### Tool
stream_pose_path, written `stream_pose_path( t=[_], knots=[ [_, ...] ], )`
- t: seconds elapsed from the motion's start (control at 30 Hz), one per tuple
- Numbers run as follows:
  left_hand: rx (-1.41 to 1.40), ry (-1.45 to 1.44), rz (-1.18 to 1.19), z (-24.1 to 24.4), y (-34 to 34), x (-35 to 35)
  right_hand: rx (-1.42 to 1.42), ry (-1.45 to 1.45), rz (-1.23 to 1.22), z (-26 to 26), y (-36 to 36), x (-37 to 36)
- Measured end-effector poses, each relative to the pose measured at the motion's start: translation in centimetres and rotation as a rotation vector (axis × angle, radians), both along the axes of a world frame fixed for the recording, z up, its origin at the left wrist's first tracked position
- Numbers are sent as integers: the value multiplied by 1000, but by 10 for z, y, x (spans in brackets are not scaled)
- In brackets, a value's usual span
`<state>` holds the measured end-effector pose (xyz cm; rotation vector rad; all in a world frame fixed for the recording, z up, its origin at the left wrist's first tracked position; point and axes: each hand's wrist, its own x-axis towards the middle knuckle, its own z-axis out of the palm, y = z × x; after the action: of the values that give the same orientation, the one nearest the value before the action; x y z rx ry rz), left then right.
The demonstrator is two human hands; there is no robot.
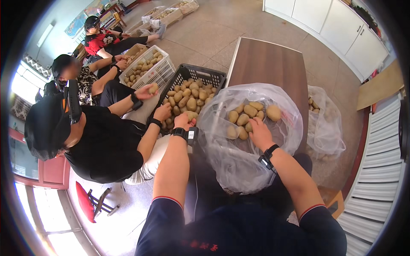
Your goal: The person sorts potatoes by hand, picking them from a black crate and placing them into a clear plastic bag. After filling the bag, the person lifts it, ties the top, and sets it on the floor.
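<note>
My left hand (182,122) is closed on a potato (192,115) over the near right part of a black plastic crate (205,72) of potatoes. My right hand (261,136) reaches inside a clear plastic bag (291,112). Its fingertips touch a potato (248,127) there; whether they grip it cannot be made out. Several potatoes lie loose in the bag, with a larger potato (273,113) to the right. The bag's mouth is spread wide over the near end of a brown wood-grain table (266,64).
Close on my left, a co-worker in black (105,144) has both hands at the crate. Two more people sit beyond, near a white crate (153,72) of potatoes. A filled plastic bag (326,128) stands right of the table. A red-seated stool (85,201) is at lower left.
</note>
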<state>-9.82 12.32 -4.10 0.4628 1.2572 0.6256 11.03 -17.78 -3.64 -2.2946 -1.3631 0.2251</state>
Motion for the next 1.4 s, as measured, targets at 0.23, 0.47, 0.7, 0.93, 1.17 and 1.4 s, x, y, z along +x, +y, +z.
stream_pose_path(
  t=[0.23, 0.47, 0.7, 0.93, 1.17, 1.4],
  knots=[
    [1033, 964, -1247, 12, -14, 15, -115, -155, 3, -28, -14, 15],
    [355, 41, -393, 43, -53, 40, -212, -58, 7, -26, -9, -6],
    [349, 63, -887, 75, -105, 70, 72, 474, -155, -31, 12, 10],
    [175, 44, -1053, 82, -135, 81, 257, 681, -33, 24, 34, -34],
    [383, -161, -1048, 61, -111, 75, 376, 647, 20, 28, 34, -35],
    [153, -189, -510, 55, -62, 60, 182, 298, -10, -23, 12, -10]
  ],
)
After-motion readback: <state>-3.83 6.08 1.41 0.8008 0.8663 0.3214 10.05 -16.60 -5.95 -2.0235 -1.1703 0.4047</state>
